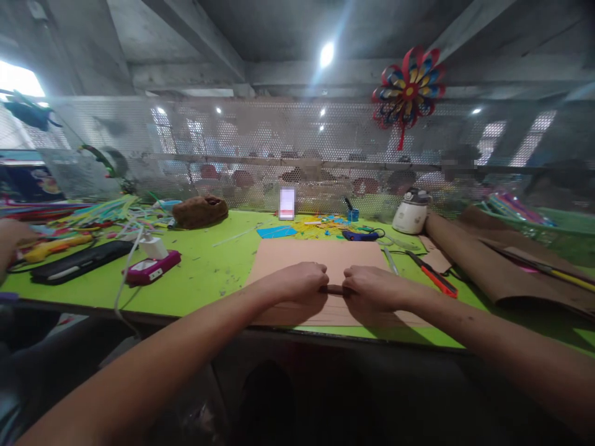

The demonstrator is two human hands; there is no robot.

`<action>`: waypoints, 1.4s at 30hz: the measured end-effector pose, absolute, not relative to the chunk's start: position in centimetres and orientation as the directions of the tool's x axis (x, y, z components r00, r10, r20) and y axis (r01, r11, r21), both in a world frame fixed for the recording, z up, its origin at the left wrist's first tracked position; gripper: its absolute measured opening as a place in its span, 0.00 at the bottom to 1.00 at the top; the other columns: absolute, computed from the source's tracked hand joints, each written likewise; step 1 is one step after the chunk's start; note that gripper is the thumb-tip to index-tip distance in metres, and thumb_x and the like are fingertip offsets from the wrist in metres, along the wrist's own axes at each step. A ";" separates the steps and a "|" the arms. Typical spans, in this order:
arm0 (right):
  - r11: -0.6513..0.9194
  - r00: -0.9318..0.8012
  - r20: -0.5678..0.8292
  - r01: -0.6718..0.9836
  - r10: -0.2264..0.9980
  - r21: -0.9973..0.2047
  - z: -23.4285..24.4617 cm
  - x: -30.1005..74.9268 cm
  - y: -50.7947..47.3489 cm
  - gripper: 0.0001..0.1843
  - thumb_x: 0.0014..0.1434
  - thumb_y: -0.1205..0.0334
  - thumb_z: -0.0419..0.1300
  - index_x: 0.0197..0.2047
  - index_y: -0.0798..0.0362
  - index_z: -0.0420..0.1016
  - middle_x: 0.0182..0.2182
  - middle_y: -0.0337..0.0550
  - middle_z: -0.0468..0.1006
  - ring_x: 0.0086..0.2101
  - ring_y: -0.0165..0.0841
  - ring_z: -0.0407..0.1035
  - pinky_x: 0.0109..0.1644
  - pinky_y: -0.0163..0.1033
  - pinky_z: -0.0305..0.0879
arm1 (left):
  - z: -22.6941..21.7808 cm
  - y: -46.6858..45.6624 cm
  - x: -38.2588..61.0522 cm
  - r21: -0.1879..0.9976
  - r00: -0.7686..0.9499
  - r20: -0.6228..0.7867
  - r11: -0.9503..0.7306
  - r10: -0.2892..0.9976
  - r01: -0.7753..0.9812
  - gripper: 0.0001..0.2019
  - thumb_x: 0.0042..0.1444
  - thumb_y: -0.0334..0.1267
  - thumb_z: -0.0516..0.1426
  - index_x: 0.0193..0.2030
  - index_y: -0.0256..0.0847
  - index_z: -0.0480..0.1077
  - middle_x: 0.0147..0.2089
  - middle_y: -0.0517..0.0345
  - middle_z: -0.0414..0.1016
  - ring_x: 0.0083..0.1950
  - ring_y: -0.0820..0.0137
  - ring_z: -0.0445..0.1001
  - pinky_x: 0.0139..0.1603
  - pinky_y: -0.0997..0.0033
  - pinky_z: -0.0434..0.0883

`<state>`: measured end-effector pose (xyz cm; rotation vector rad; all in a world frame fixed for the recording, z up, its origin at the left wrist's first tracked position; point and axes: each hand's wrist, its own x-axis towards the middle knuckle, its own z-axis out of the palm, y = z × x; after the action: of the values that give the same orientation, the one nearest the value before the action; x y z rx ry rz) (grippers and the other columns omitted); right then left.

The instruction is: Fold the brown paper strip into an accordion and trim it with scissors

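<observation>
My left hand and my right hand face each other low over a tan sheet near the table's front edge. Between them runs a short, thin dark brown strip, perhaps rolled, with one end in each hand. Fingers on both sides are curled closed around it, and the fingertips are partly hidden. Right of the sheet lie a slim silver tool and a red-and-black utility knife. Beyond its far edge are a blue-handled tool and a blue piece.
The green table carries a purple power strip, black case, brown pouch, upright phone, yellow scraps and white jug. Brown paper lies right. At far left is another person's hand.
</observation>
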<state>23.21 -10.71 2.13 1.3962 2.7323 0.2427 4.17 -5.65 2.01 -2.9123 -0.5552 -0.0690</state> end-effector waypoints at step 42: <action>0.461 -0.339 0.315 0.690 0.887 -0.558 -1.3 27.8 -11.9 0.22 0.57 0.65 0.51 0.56 0.52 0.64 0.43 0.48 0.70 0.38 0.33 0.67 0.43 0.41 0.66 | 0.9 -5.4 0.9 0.197 0.831 0.289 -0.879 0.476 0.435 0.08 0.53 0.30 0.51 0.34 0.37 0.71 0.34 0.55 0.69 0.34 0.72 0.65 0.35 0.75 0.62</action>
<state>27.79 -11.87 -1.31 1.9307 3.1442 -0.6485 0.90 -5.44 0.93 -3.1233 -0.7805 -0.5453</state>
